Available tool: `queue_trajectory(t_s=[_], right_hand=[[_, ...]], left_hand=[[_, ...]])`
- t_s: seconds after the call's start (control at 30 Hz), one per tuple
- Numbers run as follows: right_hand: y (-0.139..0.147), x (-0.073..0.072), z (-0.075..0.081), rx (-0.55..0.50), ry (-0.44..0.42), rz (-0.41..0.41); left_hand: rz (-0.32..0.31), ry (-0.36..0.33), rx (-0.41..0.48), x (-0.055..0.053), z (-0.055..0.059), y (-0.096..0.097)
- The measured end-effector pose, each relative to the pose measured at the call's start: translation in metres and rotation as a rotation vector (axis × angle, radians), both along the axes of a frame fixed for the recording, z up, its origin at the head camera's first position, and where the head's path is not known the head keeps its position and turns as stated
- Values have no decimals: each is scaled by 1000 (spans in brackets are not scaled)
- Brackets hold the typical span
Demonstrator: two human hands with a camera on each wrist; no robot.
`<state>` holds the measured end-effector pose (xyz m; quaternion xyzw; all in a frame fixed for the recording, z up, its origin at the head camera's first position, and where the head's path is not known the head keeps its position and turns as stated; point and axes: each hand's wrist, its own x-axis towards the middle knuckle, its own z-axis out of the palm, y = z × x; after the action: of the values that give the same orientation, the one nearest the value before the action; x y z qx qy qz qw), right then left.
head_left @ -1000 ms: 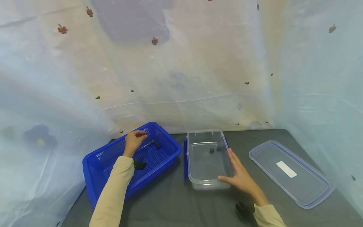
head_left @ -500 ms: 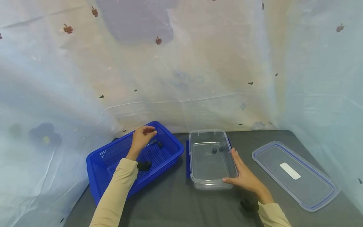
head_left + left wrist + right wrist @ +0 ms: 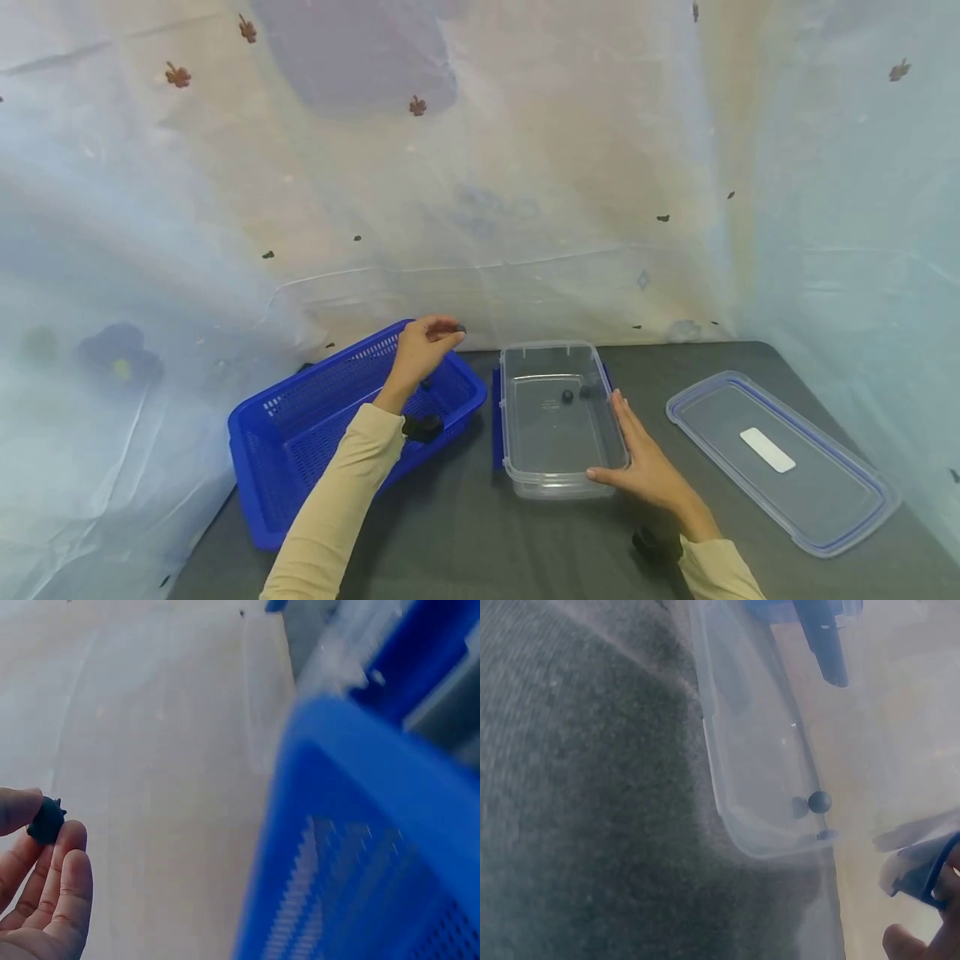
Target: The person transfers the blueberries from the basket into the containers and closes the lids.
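My left hand (image 3: 423, 350) pinches a blueberry (image 3: 47, 821) between thumb and fingertips, its crown showing in the left wrist view. It hangs over the far right end of a blue perforated basket (image 3: 247, 467). Another dark berry (image 3: 426, 383) lies in the basket, partly behind this hand. My right hand (image 3: 648, 467) rests against the right side of a clear plastic container (image 3: 551, 482), fingers extended along the edge and thumb at the front corner. Inside it sits a blueberry (image 3: 567, 396); a dark round shape (image 3: 585, 391) beside it may be a second berry or a reflection.
A clear lid (image 3: 810, 492) with a blue seal and a white label lies right of the container. A blue clip flap (image 3: 497, 425) hangs off the container's left side. The grey tabletop (image 3: 465, 550) ends at a patterned sheet (image 3: 525, 208) behind.
My left hand has risen and moved right from inside the basket to its far right rim, with the blueberry in its fingertips. The right hand stays at the container.
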<state>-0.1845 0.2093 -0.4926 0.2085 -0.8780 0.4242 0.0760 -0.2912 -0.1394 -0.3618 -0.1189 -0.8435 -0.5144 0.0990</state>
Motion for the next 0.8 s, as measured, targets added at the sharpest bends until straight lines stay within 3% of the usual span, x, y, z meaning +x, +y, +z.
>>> queue_trajectory(t_s=[0.23, 0.43, 0.57, 0.8], right_hand=[[-5, 0, 6, -8, -6, -3], [-8, 1, 5, -24, -24, -2], [-9, 0, 3, -42, -33, 2], [-9, 1, 1, -57, -40, -21]], left_hand=[[-80, 21, 95, -2, 5, 42], [-128, -11, 127, -8, -3, 80], [-111, -46, 147, -11, -10, 104], [-10, -61, 165, -20, -29, 143]])
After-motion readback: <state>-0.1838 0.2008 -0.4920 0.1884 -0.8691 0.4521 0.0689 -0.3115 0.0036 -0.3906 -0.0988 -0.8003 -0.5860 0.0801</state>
